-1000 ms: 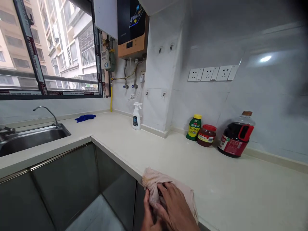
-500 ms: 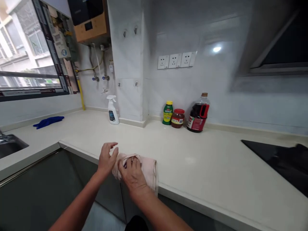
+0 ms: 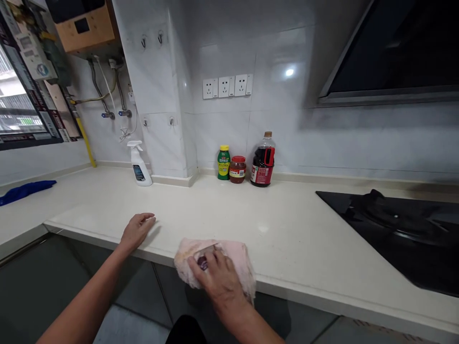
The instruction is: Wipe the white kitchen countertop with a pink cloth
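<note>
A pale pink cloth [image 3: 236, 253] lies rumpled at the front edge of the countertop, part of it hanging over. My right hand [image 3: 222, 282] presses down on it, fingers bent and gripping. Between thumb and fingers shows a small dark purple patch [image 3: 202, 263] with a greyish straight edge beside it; what it is I cannot make out. My left hand [image 3: 136, 231] is off to the left, just over the counter, its fingers loosely bent, holding nothing and apart from the cloth.
Against the wall stand a white spray bottle [image 3: 139, 167], a green bottle with yellow cap [image 3: 224, 163], a red-lidded jar [image 3: 237, 170] and a large dark sauce bottle [image 3: 263, 165]. A black gas hob [image 3: 373, 239] is at right, a blue cloth [image 3: 27, 191] at far left.
The view has turned right, showing more of the hob. My right hand and the pink cloth have moved right along the counter edge; my left hand is now farther from them.
</note>
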`<control>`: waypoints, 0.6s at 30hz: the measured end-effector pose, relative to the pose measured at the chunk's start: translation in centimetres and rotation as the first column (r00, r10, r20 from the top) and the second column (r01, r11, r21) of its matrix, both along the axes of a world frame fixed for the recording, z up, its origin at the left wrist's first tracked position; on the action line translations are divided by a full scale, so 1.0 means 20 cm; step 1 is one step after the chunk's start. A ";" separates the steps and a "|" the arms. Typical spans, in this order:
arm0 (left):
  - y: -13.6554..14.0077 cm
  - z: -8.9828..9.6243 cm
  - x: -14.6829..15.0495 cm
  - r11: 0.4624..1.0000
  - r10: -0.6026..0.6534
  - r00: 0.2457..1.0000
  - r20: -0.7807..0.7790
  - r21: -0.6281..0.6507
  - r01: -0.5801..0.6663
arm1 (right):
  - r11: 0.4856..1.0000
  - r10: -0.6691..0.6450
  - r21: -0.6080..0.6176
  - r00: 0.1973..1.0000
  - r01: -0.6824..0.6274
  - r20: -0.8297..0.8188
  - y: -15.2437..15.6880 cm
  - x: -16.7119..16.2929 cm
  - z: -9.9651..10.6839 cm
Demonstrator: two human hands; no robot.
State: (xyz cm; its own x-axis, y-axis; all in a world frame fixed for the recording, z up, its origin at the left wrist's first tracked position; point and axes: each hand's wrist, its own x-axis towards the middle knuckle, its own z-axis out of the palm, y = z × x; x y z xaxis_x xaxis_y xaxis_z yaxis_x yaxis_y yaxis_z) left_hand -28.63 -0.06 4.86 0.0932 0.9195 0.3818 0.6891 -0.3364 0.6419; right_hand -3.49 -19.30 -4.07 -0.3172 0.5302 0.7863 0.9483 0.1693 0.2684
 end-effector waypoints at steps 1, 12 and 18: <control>0.00 0.00 0.01 1.000 -0.005 1.000 -0.013 -0.007 0.004 | 1.000 -0.011 -0.007 1.000 0.011 0.025 -0.07 0.08 0.01; 0.00 0.00 0.02 1.000 -0.009 0.996 -0.091 -0.014 0.008 | 0.954 -0.258 -0.164 0.966 0.250 -0.029 -0.78 1.18 -0.22; 0.07 -0.05 0.01 0.997 -0.047 0.975 -0.216 0.043 0.058 | 0.846 -0.524 -0.207 0.838 0.490 -0.155 -1.03 1.46 -0.21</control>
State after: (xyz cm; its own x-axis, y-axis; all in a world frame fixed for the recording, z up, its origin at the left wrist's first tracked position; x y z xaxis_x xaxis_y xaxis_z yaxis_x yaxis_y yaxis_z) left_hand -28.35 1.28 3.76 0.2257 0.8921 0.3915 0.7898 -0.4028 0.4626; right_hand 25.65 -39.98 -8.19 0.1831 0.6915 0.6988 0.9419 -0.3270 0.0769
